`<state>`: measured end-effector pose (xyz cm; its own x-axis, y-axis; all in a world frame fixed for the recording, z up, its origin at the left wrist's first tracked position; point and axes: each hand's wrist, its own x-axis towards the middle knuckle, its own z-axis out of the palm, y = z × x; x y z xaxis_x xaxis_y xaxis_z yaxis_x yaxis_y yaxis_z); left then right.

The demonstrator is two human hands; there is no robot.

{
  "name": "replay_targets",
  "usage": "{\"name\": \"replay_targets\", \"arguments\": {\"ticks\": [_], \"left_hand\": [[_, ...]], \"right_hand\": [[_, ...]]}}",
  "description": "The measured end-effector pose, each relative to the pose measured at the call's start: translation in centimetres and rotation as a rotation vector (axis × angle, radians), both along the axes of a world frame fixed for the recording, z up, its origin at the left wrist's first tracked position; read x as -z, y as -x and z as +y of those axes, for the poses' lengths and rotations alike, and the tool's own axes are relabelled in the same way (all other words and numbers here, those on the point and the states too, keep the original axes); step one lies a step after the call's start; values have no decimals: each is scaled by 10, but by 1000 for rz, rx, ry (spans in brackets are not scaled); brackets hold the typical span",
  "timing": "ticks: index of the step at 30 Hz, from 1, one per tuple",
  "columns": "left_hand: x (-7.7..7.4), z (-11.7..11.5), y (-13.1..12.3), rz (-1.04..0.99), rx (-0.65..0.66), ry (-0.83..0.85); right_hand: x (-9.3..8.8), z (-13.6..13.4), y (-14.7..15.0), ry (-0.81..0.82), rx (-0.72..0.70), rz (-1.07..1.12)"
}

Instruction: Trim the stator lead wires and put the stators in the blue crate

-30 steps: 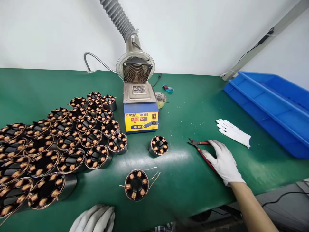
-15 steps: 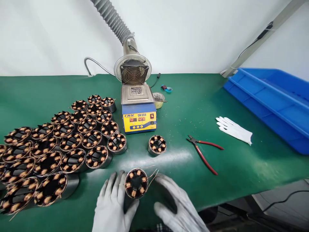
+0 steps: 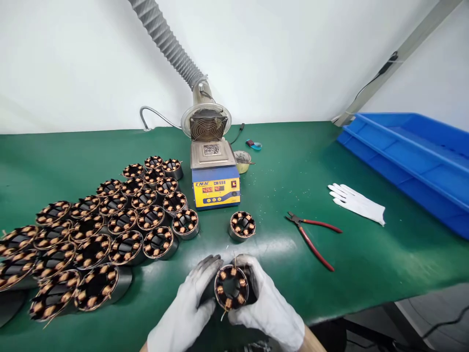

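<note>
Both my gloved hands hold one motor stator [image 3: 231, 287], a dark ring with copper coils and loose wire ends, just above the near edge of the green table [image 3: 330, 166]. My left hand [image 3: 186, 310] wraps its left side and my right hand [image 3: 269, 308] wraps its right side. A lone stator [image 3: 242, 225] stands just beyond them. A large group of several stators [image 3: 110, 230] fills the left of the table.
A yellow and blue solder pot [image 3: 215, 178] stands at the middle back under a fan and grey fume hose [image 3: 168, 41]. Red-handled pliers [image 3: 313, 237] and a white glove [image 3: 357, 203] lie to the right. Blue trays [image 3: 414, 156] sit far right.
My right hand left the pliers and came to the stator. Both hands closed round the stator and lifted it off the table. The view shifted slightly.
</note>
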<state>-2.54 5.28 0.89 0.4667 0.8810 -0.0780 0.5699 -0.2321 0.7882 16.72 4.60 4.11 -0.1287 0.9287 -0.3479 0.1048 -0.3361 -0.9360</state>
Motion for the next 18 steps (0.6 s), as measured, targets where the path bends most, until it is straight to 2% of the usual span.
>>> {"name": "replay_targets", "arguments": {"ticks": [2, 4, 7, 9, 11, 13, 15, 16, 18], "left_hand": [[-4, 7, -2, -192, 20, 172], [-7, 9, -4, -328, 4, 245], [-7, 4, -8, -392, -44, 273], [-3, -3, -10, -360, -91, 223], [3, -11, -11, -268, -118, 110], [11, -18, -8, -174, -93, -117], [20, -23, 1, -51, -48, -367], [23, -25, 7, 28, -24, -470], [28, -26, 21, 212, 28, -650]], "right_hand": [[5, -7, 4, -64, 126, 121], [16, -18, 9, -155, 268, 192], [35, -38, 20, -222, 415, 209], [45, -47, 24, -222, 496, 200], [51, -51, 23, -186, 516, 183], [52, -49, 19, -111, 371, 105], [50, -45, 15, -49, 199, -61], [47, -42, 14, -37, 167, -163], [41, -37, 16, -51, 231, -275]]}}
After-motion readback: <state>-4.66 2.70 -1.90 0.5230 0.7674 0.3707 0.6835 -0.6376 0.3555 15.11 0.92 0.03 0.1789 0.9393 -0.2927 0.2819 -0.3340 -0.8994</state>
